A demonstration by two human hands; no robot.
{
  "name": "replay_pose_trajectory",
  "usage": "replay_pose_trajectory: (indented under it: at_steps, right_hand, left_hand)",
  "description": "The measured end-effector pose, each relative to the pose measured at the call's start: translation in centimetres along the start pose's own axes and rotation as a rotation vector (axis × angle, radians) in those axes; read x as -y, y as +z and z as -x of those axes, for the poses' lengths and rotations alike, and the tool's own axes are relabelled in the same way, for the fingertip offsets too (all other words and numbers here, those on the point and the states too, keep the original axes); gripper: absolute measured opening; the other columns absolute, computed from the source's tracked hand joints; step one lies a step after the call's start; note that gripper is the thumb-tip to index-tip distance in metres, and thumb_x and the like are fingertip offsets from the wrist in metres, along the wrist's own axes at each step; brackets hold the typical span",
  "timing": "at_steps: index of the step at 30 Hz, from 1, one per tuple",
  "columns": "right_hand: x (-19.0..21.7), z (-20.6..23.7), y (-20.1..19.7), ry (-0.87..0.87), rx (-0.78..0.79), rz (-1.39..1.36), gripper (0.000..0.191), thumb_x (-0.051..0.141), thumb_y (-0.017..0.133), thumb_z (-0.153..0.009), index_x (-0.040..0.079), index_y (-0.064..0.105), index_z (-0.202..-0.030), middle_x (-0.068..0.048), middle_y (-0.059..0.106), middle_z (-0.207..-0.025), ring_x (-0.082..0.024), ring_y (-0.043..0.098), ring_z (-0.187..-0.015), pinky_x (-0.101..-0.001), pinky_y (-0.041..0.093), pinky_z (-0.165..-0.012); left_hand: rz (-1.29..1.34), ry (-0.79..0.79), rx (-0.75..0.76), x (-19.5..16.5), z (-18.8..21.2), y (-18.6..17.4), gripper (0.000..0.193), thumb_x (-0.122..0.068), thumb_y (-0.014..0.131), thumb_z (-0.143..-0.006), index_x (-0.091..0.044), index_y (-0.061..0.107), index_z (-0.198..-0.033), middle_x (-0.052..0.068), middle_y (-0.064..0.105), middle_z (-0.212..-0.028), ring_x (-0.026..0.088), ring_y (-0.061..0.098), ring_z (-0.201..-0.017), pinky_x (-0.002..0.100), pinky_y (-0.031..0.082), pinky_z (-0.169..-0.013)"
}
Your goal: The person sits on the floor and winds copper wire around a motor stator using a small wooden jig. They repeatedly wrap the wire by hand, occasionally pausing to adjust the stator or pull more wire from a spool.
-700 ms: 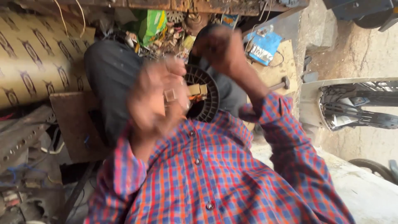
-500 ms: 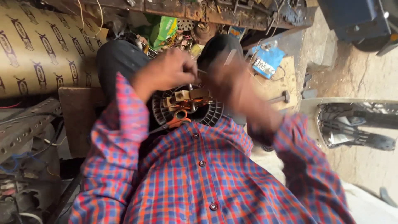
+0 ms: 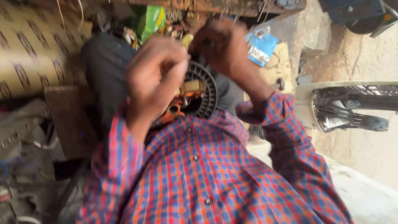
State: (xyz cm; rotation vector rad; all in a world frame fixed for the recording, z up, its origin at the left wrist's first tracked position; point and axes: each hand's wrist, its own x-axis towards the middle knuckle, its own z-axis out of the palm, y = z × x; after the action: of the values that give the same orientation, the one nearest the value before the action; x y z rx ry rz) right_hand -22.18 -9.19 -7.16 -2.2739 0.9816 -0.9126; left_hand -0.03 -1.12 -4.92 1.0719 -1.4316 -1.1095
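A round black motor stator [image 3: 204,94] with ribbed rim and orange-copper windings lies in my lap, against my checked shirt [image 3: 199,174]. My left hand [image 3: 154,76] is blurred, with its fingers curled over the stator's left part. My right hand [image 3: 223,45] is raised just above and beyond the stator's far rim. Its fingers are bunched together, and blur hides whether anything thin is pinched in them. Much of the stator's centre is covered by my left hand.
My dark trouser leg [image 3: 105,66] runs up the left. A patterned tan mat [image 3: 33,49] lies at the far left and a blue packet [image 3: 260,47] on a board beyond my right hand. A grey metal fan part [image 3: 348,110] rests on the right, and cluttered scraps at the top.
Both hands have shifted over the stator. The left hand lifted toward the camera and the right hand rose away from the rim. The view has also swung a little.
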Motion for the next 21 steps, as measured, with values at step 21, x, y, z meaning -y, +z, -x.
replay_pose_trajectory:
  at_steps: [21]
  right_hand:
    - [2.1, 1.5, 0.3, -0.084, 0.083, 0.282, 0.014, 0.005, 0.074, -0.081, 0.012, 0.075, -0.093, -0.008, 0.068, -0.083, -0.027, 0.063, -0.069, -0.0426, 0.043, -0.058]
  left_hand:
    - [-0.415, -0.091, 0.351, 0.1, -5.0, -1.8, 0.025, -0.026, 0.084, -0.091, -0.003, 0.074, -0.089, 0.011, 0.068, -0.092, 0.028, 0.068, -0.084, 0.042, 0.052, -0.077]
